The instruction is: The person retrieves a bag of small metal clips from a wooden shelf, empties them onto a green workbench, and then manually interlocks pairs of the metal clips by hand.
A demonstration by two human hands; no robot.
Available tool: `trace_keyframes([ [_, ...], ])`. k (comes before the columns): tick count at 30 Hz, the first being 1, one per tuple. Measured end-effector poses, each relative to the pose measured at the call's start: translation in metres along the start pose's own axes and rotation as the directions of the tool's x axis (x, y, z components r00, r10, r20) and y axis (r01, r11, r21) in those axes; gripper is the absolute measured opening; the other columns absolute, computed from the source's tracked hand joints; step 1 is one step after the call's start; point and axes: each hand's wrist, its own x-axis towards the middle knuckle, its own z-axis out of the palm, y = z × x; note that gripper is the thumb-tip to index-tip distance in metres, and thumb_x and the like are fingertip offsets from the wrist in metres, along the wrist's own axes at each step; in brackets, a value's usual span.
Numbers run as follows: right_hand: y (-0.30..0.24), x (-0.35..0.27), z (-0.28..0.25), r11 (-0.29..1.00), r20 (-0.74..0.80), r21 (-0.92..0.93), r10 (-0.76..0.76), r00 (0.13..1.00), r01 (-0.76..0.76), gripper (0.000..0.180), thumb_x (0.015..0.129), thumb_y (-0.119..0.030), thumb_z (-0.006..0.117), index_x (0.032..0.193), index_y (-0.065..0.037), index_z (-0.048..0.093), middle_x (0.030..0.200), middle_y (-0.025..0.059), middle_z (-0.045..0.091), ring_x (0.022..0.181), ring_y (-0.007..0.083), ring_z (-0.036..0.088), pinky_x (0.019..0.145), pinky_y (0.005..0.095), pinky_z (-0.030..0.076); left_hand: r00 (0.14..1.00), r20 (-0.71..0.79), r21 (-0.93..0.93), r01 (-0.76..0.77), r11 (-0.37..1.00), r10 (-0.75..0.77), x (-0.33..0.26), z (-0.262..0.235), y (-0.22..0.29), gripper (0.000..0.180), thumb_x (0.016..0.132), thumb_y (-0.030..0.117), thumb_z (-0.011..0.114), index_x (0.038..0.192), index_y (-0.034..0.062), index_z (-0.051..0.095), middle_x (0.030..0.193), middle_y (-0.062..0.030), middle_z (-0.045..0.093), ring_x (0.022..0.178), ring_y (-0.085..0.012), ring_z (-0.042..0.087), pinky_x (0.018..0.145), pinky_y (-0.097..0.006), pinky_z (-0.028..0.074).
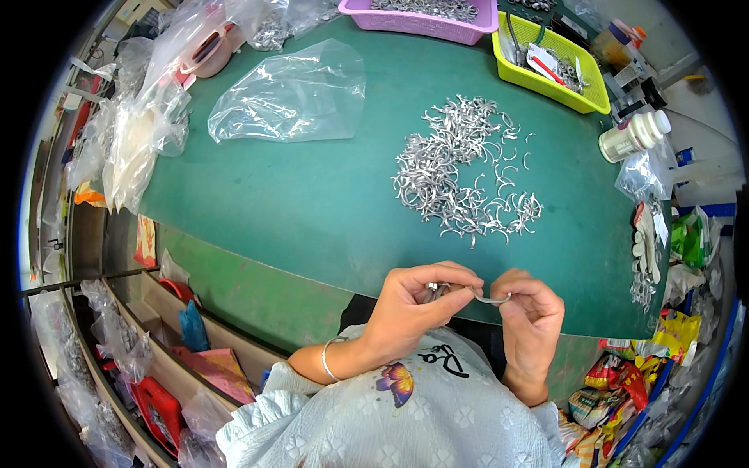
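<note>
Nearside of the metal pile [438, 168], left hand [412, 303] and right hand [532, 318] pinch a curved piece [491, 301]; slack grip might drop it.

We find bare green tabletop [289, 207] across the left-centre of the frame, open for a hand to pass up to the clear plastic bag [292, 101] lying upper left. Right of centre, the heap of curved metal pieces [441, 171] obstructs a low, straight path upward. We can skirt it through the gap before the white bottle [636, 136] at right; the purple basket [429, 28] and lime basket [542, 87] bar the top.
</note>
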Motion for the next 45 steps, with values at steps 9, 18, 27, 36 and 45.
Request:
trace_keyframes([
  [9, -0.0037, -0.0009, 0.0040, 0.972, 0.031, -0.209, -0.106, 0.994, 0.110, 0.023, 0.064, 0.014, 0.058, 0.086, 0.006, 0.059, 0.084, 0.0115, 0.054, 0.077, 0.0182, 0.049, 0.068, 0.0274, 0.038, 0.998, 0.001, 0.015, -0.059, 0.998, 0.059, -0.0009, -0.0017, -0.0021, 0.016, 0.077, -0.007, 0.056, 0.091, -0.0023, 0.061, 0.093, -0.0057, 0.057, 0.075, -0.0051, 0.047, 0.060, -0.018, 0.034],
  [18, -0.0042, -0.0023, 0.0062, 0.928, 0.041, -0.311, -0.201, 0.979, 0.203, 0.020, 0.064, 0.011, 0.061, 0.082, 0.004, 0.062, 0.081, 0.0108, 0.054, 0.073, 0.0180, 0.048, 0.063, 0.0269, 0.038, 0.989, 0.000, 0.056, -0.147, 0.988, 0.147, 0.0002, -0.0022, -0.0069, 0.017, 0.075, -0.008, 0.056, 0.091, -0.0036, 0.060, 0.093, -0.0061, 0.057, 0.071, -0.0047, 0.046, 0.058, -0.019, 0.035],
  [27, -0.0026, -0.0027, 0.0057, 0.898, 0.058, -0.365, -0.240, 0.969, 0.244, 0.015, 0.066, 0.007, 0.064, 0.080, 0.002, 0.063, 0.079, 0.0091, 0.055, 0.072, 0.0177, 0.048, 0.062, 0.0270, 0.039, 0.986, 0.017, 0.035, -0.165, 0.986, 0.164, 0.0001, -0.0034, -0.0065, 0.016, 0.073, -0.009, 0.057, 0.088, -0.0043, 0.059, 0.094, -0.0090, 0.057, 0.067, -0.0053, 0.044, 0.058, -0.020, 0.035],
  [36, -0.0040, -0.0029, 0.0060, 0.877, 0.089, -0.386, -0.276, 0.957, 0.288, 0.018, 0.062, 0.006, 0.066, 0.080, 0.002, 0.063, 0.078, 0.0093, 0.056, 0.072, 0.0191, 0.049, 0.061, 0.0280, 0.038, 0.996, 0.020, 0.028, -0.093, 0.995, 0.092, -0.0004, -0.0036, -0.0065, 0.014, 0.075, -0.007, 0.057, 0.088, -0.0031, 0.061, 0.091, -0.0062, 0.058, 0.068, -0.0038, 0.044, 0.058, -0.018, 0.035],
  [45, -0.0054, -0.0037, 0.0069, 0.869, 0.100, -0.391, -0.289, 0.952, 0.305, 0.020, 0.060, 0.007, 0.067, 0.079, 0.003, 0.063, 0.077, 0.0094, 0.055, 0.071, 0.0192, 0.048, 0.061, 0.0284, 0.038, 1.000, 0.018, -0.023, 0.024, 0.999, -0.024, -0.0015, -0.0026, -0.0045, 0.015, 0.077, -0.002, 0.058, 0.092, -0.0010, 0.062, 0.085, -0.0016, 0.059, 0.063, 0.0001, 0.042, 0.050, -0.015, 0.033],
])
